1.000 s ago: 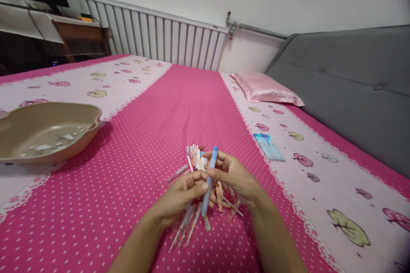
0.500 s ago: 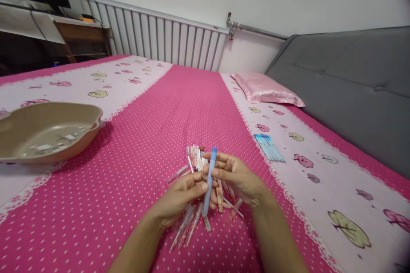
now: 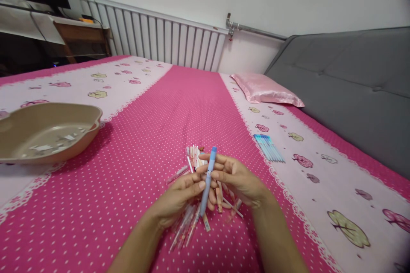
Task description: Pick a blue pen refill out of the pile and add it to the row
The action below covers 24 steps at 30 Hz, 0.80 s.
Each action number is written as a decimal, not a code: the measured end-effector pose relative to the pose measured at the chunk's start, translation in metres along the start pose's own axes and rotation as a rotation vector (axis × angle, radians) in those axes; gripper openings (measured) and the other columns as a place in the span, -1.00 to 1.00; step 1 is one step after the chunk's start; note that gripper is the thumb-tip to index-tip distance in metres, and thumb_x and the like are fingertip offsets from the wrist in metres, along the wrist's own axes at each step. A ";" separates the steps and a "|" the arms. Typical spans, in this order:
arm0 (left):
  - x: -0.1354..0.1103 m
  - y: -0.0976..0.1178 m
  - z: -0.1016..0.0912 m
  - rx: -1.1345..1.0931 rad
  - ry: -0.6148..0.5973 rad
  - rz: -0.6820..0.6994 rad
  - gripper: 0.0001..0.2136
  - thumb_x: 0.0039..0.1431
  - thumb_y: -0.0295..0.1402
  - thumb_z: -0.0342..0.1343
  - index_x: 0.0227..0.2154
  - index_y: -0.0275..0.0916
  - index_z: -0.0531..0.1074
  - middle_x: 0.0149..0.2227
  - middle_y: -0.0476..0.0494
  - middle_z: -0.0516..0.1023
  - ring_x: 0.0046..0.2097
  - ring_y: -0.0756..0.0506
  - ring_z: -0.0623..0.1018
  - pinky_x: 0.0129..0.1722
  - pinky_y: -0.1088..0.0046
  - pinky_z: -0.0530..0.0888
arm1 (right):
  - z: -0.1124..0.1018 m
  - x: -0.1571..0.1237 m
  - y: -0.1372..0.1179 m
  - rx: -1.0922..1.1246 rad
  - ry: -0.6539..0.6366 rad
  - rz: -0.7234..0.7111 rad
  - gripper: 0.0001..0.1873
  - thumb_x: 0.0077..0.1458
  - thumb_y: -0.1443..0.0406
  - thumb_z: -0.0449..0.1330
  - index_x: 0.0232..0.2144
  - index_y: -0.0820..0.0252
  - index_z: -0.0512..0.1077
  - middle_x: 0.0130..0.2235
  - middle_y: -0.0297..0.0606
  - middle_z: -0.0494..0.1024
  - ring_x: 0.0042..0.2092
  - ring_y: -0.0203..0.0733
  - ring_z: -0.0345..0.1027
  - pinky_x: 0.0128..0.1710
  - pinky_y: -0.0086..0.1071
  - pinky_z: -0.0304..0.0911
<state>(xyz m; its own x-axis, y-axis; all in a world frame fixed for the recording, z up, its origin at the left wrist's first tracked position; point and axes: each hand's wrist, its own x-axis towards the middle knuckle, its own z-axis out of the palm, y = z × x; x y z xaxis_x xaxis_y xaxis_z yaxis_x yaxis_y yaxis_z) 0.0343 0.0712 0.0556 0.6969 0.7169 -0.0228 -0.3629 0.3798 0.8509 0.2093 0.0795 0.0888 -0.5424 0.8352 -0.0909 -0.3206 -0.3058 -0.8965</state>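
A blue pen [image 3: 206, 192] with a darker blue end stands tilted between my two hands. My left hand [image 3: 179, 196] pinches its lower half between thumb and fingers. Higher up, the thumb and fingers of my right hand [image 3: 238, 177] are closed on the same pen. Beneath both hands lies a loose pile of pens [image 3: 184, 228], mostly pink, white and clear; my hands hide the middle of it. To the right, a neat row of light blue pens [image 3: 269, 148] lies side by side on the bedspread.
At the left sits a beige basin [image 3: 92, 113] with small white pieces in it. The pink dotted bedspread [image 3: 134, 149] covers the bed. A pink pillow [image 3: 265, 88] rests near the grey headboard [image 3: 349, 72]. A white radiator [image 3: 153, 32] runs along the wall.
The blue pen has turned slightly, its lower end shifting a little to the left, and a small print now shows on its barrel. Both hands keep hold of it.
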 end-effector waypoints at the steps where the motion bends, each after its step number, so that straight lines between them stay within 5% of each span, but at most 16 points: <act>1: 0.000 0.000 0.000 -0.009 -0.012 0.003 -0.81 0.21 -0.29 0.09 -0.23 -0.31 0.48 -0.41 -0.16 0.55 -0.39 0.00 0.55 -0.33 0.51 0.48 | -0.001 0.000 0.000 0.009 -0.006 0.010 -0.53 -0.04 0.32 0.34 -0.03 0.17 0.39 -0.20 -0.22 0.52 -0.44 -0.37 0.41 -0.52 -0.49 0.38; 7: 0.003 -0.005 -0.003 -0.013 0.027 -0.022 -0.69 0.09 -0.33 0.23 -0.09 -0.28 0.42 -0.40 -0.15 0.55 -0.38 0.00 0.55 -0.32 0.50 0.48 | 0.000 0.001 0.003 -0.034 0.077 -0.004 -0.49 -0.14 0.33 0.40 -0.07 0.23 0.43 -0.31 -0.22 0.57 -0.44 -0.29 0.46 -0.52 -0.45 0.40; 17: 0.009 -0.006 0.000 0.034 0.288 0.067 -0.68 -0.18 -0.34 0.39 -0.45 -0.33 0.36 -0.47 -0.11 0.54 -0.41 -0.09 0.58 -0.33 0.31 0.55 | 0.009 0.004 0.007 -0.139 0.275 -0.068 -0.52 -0.29 0.24 0.46 -0.25 0.28 0.48 -0.38 -0.20 0.59 -0.40 -0.17 0.49 -0.44 -0.36 0.39; 21: 0.010 -0.004 0.003 0.124 0.424 0.105 -0.64 -0.26 -0.27 0.42 -0.51 -0.33 0.35 -0.54 -0.06 0.51 -0.53 0.00 0.52 -0.50 0.49 0.49 | 0.011 0.008 0.010 -0.170 0.297 -0.089 -0.50 -0.19 0.19 0.42 -0.18 0.24 0.44 -0.37 -0.23 0.57 -0.47 -0.23 0.44 -0.47 -0.36 0.36; 24: 0.010 -0.002 0.003 0.177 0.494 0.136 -0.66 -0.19 -0.23 0.38 -0.47 -0.33 0.38 -0.55 -0.04 0.49 -0.54 0.03 0.48 -0.52 0.54 0.43 | 0.003 0.014 0.014 -0.293 0.299 -0.177 -0.53 0.00 0.15 0.29 -0.04 0.17 0.37 -0.18 -0.16 0.55 -0.23 -0.16 0.47 -0.25 -0.28 0.38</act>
<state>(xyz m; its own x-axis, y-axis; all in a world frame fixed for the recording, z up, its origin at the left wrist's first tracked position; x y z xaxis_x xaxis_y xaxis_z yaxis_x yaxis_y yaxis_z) 0.0433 0.0756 0.0547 0.2617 0.9584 -0.1137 -0.2903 0.1905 0.9378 0.1949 0.0853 0.0769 -0.2368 0.9715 -0.0080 -0.1313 -0.0401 -0.9905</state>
